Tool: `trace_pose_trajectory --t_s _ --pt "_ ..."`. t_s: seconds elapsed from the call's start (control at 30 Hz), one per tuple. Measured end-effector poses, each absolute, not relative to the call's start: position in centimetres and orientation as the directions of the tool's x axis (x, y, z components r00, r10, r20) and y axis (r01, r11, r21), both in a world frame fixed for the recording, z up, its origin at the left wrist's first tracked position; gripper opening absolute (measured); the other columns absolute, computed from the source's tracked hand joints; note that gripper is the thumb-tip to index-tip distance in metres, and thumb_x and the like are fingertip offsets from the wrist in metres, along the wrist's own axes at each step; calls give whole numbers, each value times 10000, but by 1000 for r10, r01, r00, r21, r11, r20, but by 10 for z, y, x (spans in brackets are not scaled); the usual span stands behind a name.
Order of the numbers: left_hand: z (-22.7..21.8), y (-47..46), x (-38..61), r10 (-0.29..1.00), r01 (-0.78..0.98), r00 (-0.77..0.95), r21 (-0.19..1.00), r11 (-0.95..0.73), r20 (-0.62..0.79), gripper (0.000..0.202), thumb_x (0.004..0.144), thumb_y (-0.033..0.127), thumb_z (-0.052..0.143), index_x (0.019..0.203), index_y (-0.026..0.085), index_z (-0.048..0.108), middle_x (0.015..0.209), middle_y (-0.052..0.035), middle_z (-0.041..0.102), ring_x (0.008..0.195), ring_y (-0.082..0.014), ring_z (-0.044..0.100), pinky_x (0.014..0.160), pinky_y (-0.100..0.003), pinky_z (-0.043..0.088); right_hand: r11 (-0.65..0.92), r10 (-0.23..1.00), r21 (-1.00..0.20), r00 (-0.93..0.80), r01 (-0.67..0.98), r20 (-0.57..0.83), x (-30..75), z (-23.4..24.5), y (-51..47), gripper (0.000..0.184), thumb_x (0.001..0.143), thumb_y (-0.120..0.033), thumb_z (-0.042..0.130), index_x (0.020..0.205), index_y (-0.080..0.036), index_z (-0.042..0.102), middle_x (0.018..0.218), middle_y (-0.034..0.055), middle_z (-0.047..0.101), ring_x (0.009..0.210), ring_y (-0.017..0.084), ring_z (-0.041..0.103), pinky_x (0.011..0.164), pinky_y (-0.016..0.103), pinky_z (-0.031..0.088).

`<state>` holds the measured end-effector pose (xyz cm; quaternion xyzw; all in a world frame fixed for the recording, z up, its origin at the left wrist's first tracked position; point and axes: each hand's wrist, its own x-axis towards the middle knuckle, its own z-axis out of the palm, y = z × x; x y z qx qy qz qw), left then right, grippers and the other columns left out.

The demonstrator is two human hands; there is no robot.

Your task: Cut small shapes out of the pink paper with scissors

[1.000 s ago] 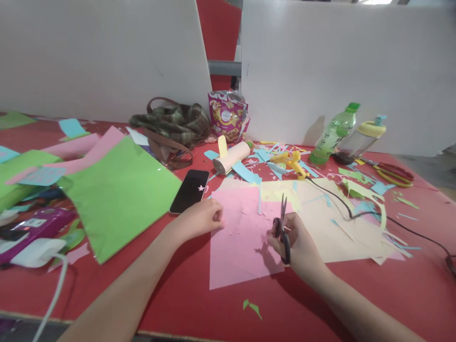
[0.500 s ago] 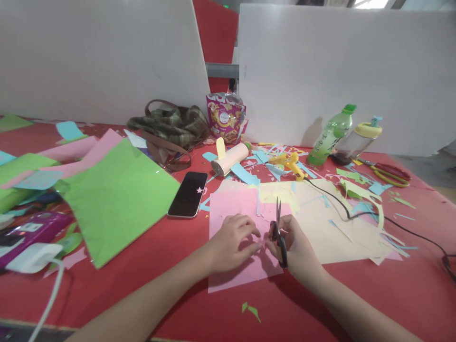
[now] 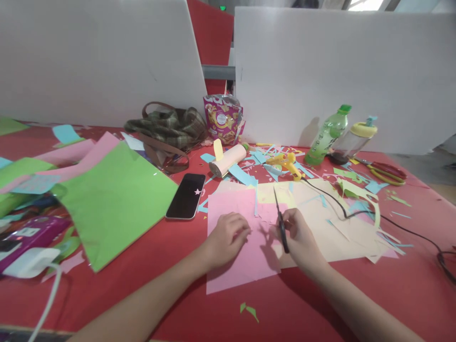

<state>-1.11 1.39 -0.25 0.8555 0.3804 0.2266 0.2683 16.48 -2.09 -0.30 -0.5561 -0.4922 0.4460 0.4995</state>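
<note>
Pink paper (image 3: 254,259) beneath curled left hand (image 3: 228,240), contents unclear; right hand (image 3: 299,237) grips scissors (image 3: 282,230), blades pointing away, presumably for safety.

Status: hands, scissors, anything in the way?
Right hand holding scissors, near right edge of pink paper. Left hand over pink paper, grip unclear. Blue strip at paper's far edge.

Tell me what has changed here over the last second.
The left hand moved rightward from beside the smartphone, further over the pink paper; whether it holds anything is unclear. The right hand turned the scissors more edge-on, still gripping them. The smartphone and hot glue gun stayed put.
</note>
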Motion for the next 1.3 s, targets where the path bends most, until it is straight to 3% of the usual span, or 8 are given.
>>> trace_pose_trajectory --t_s 0.2,0.37,0.63,0.93,1.13,1.3 --pt "-2 26 -19 811 598 556 589 -543 182 258 840 226 288 742 158 516 735 -35 571 775 -158 501 753 -312 370 -43 990 -999 134 -10 -44 174 3 -13 197 733 -325 521 738 -241 343 619 -62 405 577 115 455 554 249 384" --pt "-6 22 -16 724 550 653 517 -656 224 236 833 169 285 836 158 520 912 -57 592 917 -164 504 853 -350 324 -52 982 -999 182 10 -50 185 1 -4 229 741 -392 502 738 -246 326 597 -71 395 610 131 490 573 264 380" --pt "-11 9 -7 576 477 798 399 -783 178 250 809 92 290 851 149 530 1184 -83 479 1139 -192 365 963 -437 219 -36 985 -996 172 83 -21 195 -4 3 197 756 -377 480 765 -246 333 657 -58 424 705 149 524 652 295 389" --pt "-21 3 2 545 468 816 332 -819 194 263 810 89 278 895 127 524 1226 -119 434 1170 -213 330 976 -481 200 44 999 -970 -20 238 40 184 -5 -4 133 775 -316 453 805 -244 346 755 -12 476 730 166 508 641 320 410" --pt "-20 2 2 540 477 822 299 -826 181 284 827 98 258 946 120 515 1227 -115 434 1178 -209 316 984 -467 187 37 999 -984 -1 172 38 182 -6 -4 137 763 -302 476 797 -244 357 774 -7 506 781 172 526 673 318 419" --pt "-24 1 2 524 463 828 282 -840 200 266 839 108 262 946 118 505 1224 -114 438 1186 -204 302 990 -465 173 7 995 -997 100 79 15 179 -7 -1 311 639 -200 606 781 -254 334 702 -38 487 691 161 539 611 297 429"
